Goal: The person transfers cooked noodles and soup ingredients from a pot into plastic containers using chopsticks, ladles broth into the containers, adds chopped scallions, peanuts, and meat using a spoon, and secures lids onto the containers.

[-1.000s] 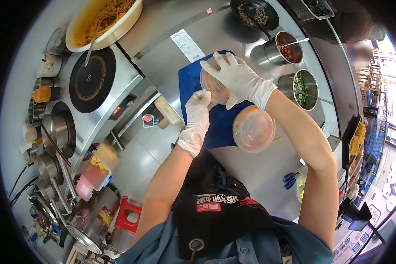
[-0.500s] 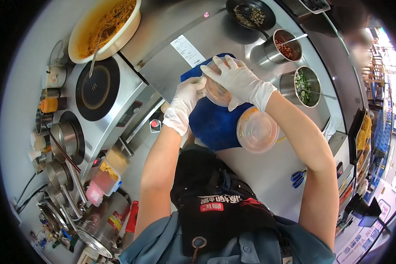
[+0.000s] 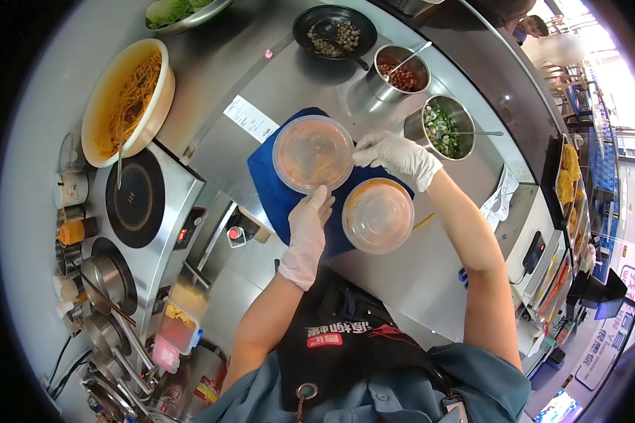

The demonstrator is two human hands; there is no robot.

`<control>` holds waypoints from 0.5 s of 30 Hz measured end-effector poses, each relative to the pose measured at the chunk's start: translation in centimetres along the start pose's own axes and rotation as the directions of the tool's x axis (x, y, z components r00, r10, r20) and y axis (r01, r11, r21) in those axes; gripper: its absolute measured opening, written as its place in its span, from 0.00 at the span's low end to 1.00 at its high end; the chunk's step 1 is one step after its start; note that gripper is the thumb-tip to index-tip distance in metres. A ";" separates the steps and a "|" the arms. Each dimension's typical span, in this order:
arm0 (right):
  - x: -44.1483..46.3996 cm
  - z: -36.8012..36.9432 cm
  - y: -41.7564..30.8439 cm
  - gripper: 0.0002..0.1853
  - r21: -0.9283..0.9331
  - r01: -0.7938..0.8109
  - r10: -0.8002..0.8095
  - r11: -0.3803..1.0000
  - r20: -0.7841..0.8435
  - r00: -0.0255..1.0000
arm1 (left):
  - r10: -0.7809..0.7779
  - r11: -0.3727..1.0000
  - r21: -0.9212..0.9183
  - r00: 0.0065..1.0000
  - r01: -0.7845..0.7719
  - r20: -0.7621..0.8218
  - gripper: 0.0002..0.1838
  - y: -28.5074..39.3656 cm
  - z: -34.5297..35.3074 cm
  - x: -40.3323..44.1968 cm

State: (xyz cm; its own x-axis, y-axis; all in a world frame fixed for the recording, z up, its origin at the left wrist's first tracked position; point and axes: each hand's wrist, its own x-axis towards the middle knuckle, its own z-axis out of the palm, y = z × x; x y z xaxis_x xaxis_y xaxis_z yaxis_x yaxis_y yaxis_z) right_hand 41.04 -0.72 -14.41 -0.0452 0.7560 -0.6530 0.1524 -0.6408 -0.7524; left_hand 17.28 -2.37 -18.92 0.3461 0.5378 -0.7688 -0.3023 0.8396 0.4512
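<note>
A round clear plastic takeaway bowl with a lid and food inside rests on a dark blue cloth. My left hand, in a white glove, grips its near rim with the fingertips. My right hand, gloved too, has its fingers bent together at the bowl's right rim. A second lidded takeaway bowl stands close by, partly on the cloth, with orange-coloured food along its edge. Behind the cloth lies a printed receipt.
A pot of chopped greens, a pot of reddish pieces and a black pan stand at the back. On the left are a large noodle bowl and a round cooktop. Scissors lie at right.
My right hand has left the lid's top for the bowl's right rim. My left hand has shifted to the near rim. The camera view has turned, so everything appears displaced.
</note>
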 end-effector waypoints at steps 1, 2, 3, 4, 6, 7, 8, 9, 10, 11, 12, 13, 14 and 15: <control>0.2 0.3 0.2 0.12 0.047 0.021 -0.023 0.999 0.024 0.999 | -0.048 0.999 -0.020 0.996 0.047 -0.069 0.22 0.1 0.5 -0.3; 0.4 0.6 0.4 0.11 0.094 0.039 -0.044 0.995 0.050 0.998 | -0.052 0.998 -0.027 0.996 0.050 -0.072 0.22 0.1 0.8 -0.4; 0.5 0.6 0.6 0.11 0.091 0.033 -0.038 0.995 0.056 0.998 | -0.056 0.998 0.006 0.998 0.057 -0.036 0.22 0.0 1.0 -0.6; 0.6 0.6 0.8 0.10 0.118 0.026 -0.033 0.993 0.065 0.997 | -0.061 0.997 0.038 0.998 0.061 -0.001 0.22 -0.1 1.0 -0.6; 0.9 0.7 1.2 0.09 0.138 0.012 -0.024 0.990 0.083 0.996 | -0.048 0.999 0.013 0.999 0.048 -0.009 0.21 -0.6 1.0 -0.2; 1.1 0.8 1.3 0.09 0.198 0.007 -0.024 0.980 0.083 0.996 | -0.032 0.999 -0.004 0.999 0.032 -0.011 0.19 -0.9 1.0 0.0; 1.2 0.9 1.4 0.08 0.258 0.002 -0.024 0.966 0.082 0.996 | -0.031 0.999 -0.011 0.999 0.031 -0.017 0.19 -1.3 0.8 0.2; 1.2 1.0 1.6 0.08 0.255 -0.001 -0.022 0.967 0.090 0.996 | 0.052 0.998 -0.034 0.999 -0.052 -0.006 0.17 -1.9 0.7 0.5; 1.1 1.1 1.5 0.10 0.243 0.017 -0.038 0.970 0.081 0.996 | 0.134 0.989 -0.058 0.991 -0.134 0.003 0.15 -2.2 0.7 0.6; 1.0 1.1 1.6 0.12 0.231 0.037 -0.054 0.972 0.069 0.996 | 0.134 0.989 -0.063 0.991 -0.134 -0.002 0.15 -2.6 0.7 0.7; 1.1 1.0 1.6 0.12 0.228 0.034 -0.052 0.973 0.073 0.996 | 0.206 0.977 -0.049 0.978 -0.207 -0.020 0.14 -3.0 0.8 0.8; 1.1 1.0 1.6 0.12 0.217 0.044 -0.060 0.975 0.068 0.996 | 0.278 0.960 -0.034 0.960 -0.279 -0.035 0.12 -3.3 0.8 1.0; 1.1 0.9 1.7 0.11 0.205 0.054 -0.068 0.977 0.063 0.996 | 0.277 0.960 -0.039 0.960 -0.279 -0.037 0.12 -3.6 0.9 1.1; 1.0 0.9 1.7 0.11 0.203 0.052 -0.067 0.978 0.064 0.996 | 0.282 0.956 -0.073 0.959 -0.283 -0.025 0.13 -3.8 0.8 1.3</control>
